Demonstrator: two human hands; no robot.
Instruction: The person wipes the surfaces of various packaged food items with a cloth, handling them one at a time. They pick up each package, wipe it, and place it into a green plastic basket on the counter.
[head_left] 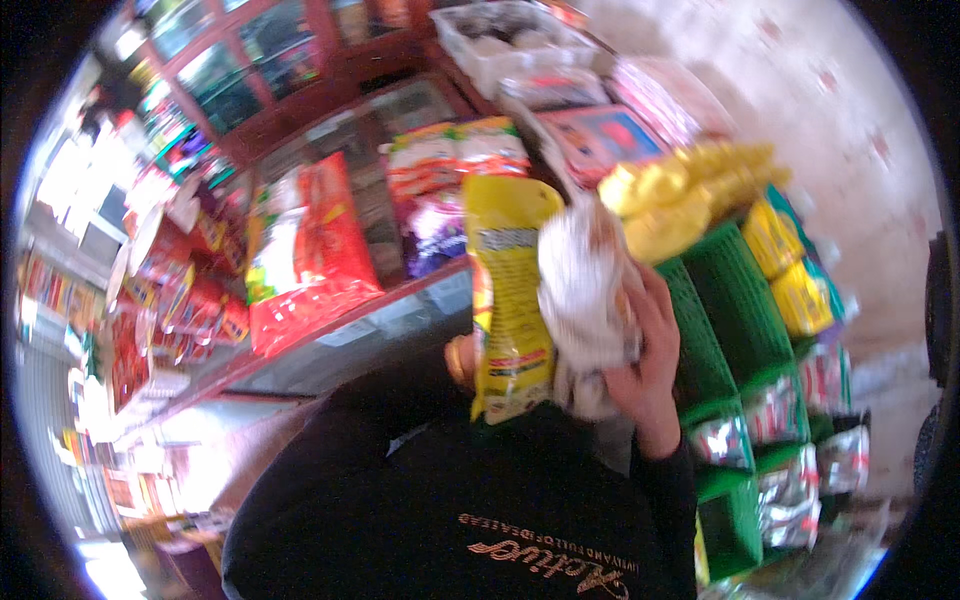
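A yellow packet (518,290) hangs upright in front of my chest, its printed back facing me. My left hand (461,361) grips it by the left edge, and most of that hand is hidden behind the packet. Close beside it on the right, my right hand (650,350) is closed round a bunched whitish cloth (588,275) with brownish stains. The cloth overlaps the packet's right edge; whether it presses on the packet I cannot tell. Motion blurs both the cloth and the fingers.
Ahead is a glass-topped counter (376,215) bearing a large red bag (318,255) and smaller orange-white packets (455,155). To the right stand green baskets (735,300) with packets, beneath yellow bags (690,195). A white plastic crate (470,50) sits at the back.
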